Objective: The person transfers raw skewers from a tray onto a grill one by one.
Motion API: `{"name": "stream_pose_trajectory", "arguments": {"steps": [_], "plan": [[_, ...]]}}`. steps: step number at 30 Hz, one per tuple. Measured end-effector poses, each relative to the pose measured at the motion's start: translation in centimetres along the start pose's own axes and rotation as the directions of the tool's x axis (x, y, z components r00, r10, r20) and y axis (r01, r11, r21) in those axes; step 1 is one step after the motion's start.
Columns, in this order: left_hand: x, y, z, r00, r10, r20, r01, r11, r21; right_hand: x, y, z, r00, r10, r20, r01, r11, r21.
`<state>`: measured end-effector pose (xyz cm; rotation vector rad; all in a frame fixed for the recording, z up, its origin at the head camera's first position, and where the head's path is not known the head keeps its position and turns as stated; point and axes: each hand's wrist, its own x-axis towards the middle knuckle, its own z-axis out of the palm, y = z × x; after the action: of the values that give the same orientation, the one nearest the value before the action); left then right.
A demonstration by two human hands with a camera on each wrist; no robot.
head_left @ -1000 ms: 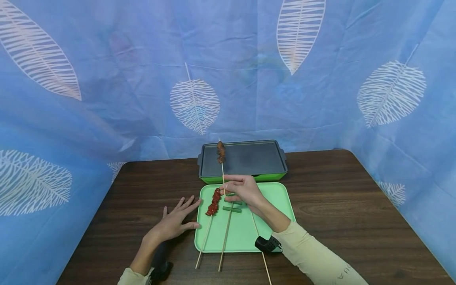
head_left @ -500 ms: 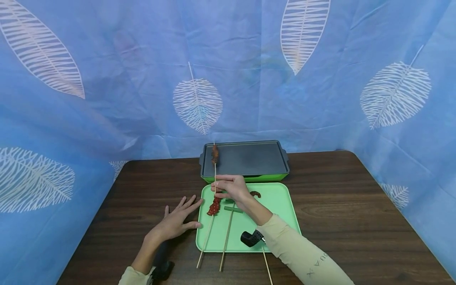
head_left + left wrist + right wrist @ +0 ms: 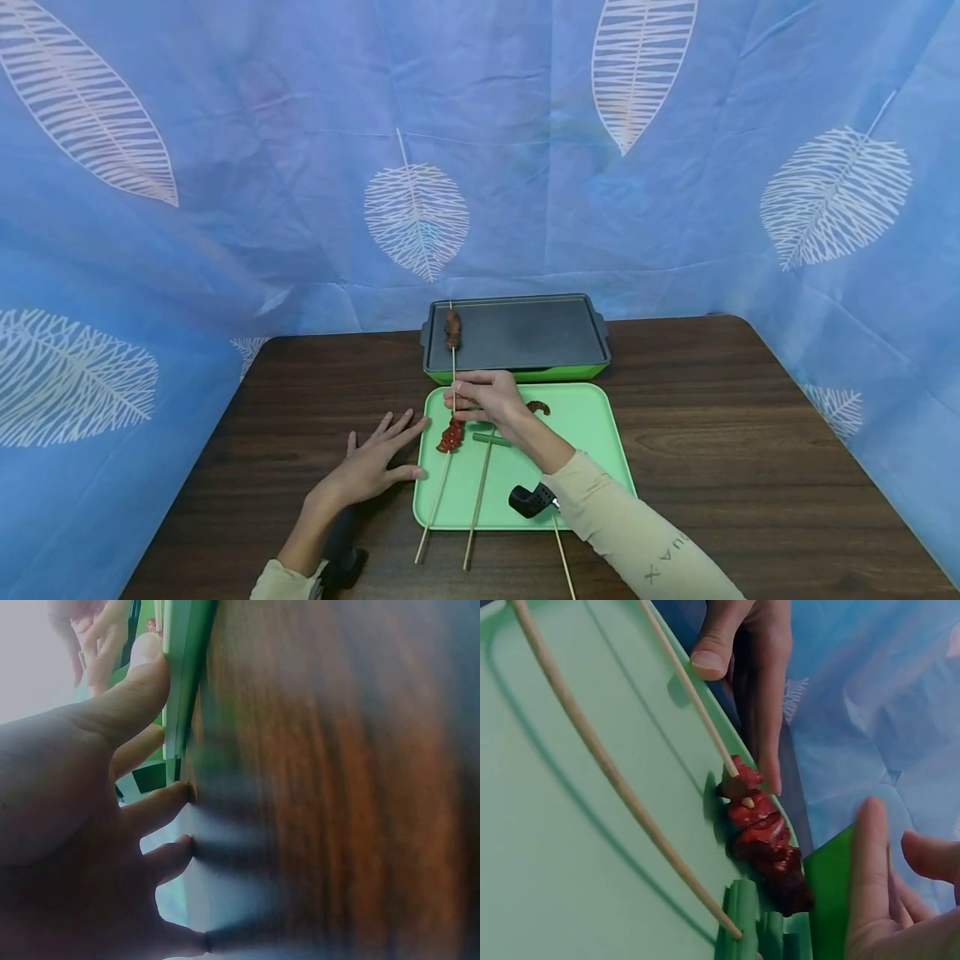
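Note:
My right hand [image 3: 491,400] pinches the bare stick of a skewer with brown meat [image 3: 453,329], whose meat end overlaps the left side of the dark griddle plate [image 3: 525,333]. Spread out flat, my left hand [image 3: 367,467] rests on the table, its thumb and index fingertip at the left rim of the light green tray [image 3: 592,500]. A red glazed meat skewer [image 3: 451,436] lies on the tray close to that hand. Beside it is a green vegetable skewer [image 3: 491,440]. In the right wrist view the red meat [image 3: 761,829] shows near the left thumb.
A curled brown piece [image 3: 537,407] shows on the tray behind my right wrist. Another stick [image 3: 564,558] juts over the tray's front edge. Behind the tray stands the griddle's green base [image 3: 577,372], against a blue leaf-patterned cloth [image 3: 510,208].
My right hand has moved left with the brown meat skewer, and the meat has come down over the griddle's left side. The curled brown piece has come into view. My left hand stays put.

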<state>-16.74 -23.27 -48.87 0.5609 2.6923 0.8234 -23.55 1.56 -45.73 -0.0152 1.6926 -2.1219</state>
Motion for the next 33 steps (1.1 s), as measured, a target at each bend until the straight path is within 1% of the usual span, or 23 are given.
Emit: {"name": "stream_pose_trajectory", "arguments": {"steps": [4, 6, 9, 13, 16, 23, 28, 33], "plan": [[-0.1, -0.1, 0.0, 1.000, 0.001, -0.004, -0.001, 1.000, -0.004, -0.9, -0.7, -0.3, 0.998, 0.035, 0.047, -0.032, 0.997, -0.066], [-0.1, -0.1, 0.1, 1.000, 0.004, -0.005, -0.004, 1.000, -0.005, -1.5, -1.2, -0.6, 0.996, 0.042, 0.074, -0.033, 0.993, -0.114], [-0.1, -0.2, 0.1, 1.000, 0.007, -0.004, -0.007, 1.000, -0.006, -2.8, -1.8, -1.4, 0.995, 0.034, 0.098, -0.013, 0.979, -0.204], [-0.1, -0.1, 0.0, 1.000, 0.007, 0.001, -0.007, 1.000, -0.010, -5.1, -2.3, -2.9, 0.991, -0.006, 0.137, 0.045, 0.958, -0.283], [-0.1, 0.0, 0.0, 1.000, 0.002, 0.010, -0.002, 1.000, -0.011, -7.2, -2.3, -4.2, 0.984, -0.035, 0.174, 0.085, 0.953, -0.292], [-0.1, -0.2, -0.2, 1.000, 0.010, 0.010, -0.011, 1.000, 0.002, -11.6, -1.7, -6.5, 0.975, -0.087, 0.204, 0.157, 0.922, -0.355], [0.1, -0.3, -0.1, 1.000, 0.024, 0.001, -0.024, 1.000, 0.005, -14.1, -0.5, -8.0, 0.971, -0.070, 0.227, 0.151, 0.919, -0.364], [0.0, -0.2, 0.0, 1.000, 0.020, 0.002, -0.020, 1.000, -0.004, -16.0, 0.8, -9.8, 0.968, -0.052, 0.244, 0.141, 0.921, -0.363]]}}
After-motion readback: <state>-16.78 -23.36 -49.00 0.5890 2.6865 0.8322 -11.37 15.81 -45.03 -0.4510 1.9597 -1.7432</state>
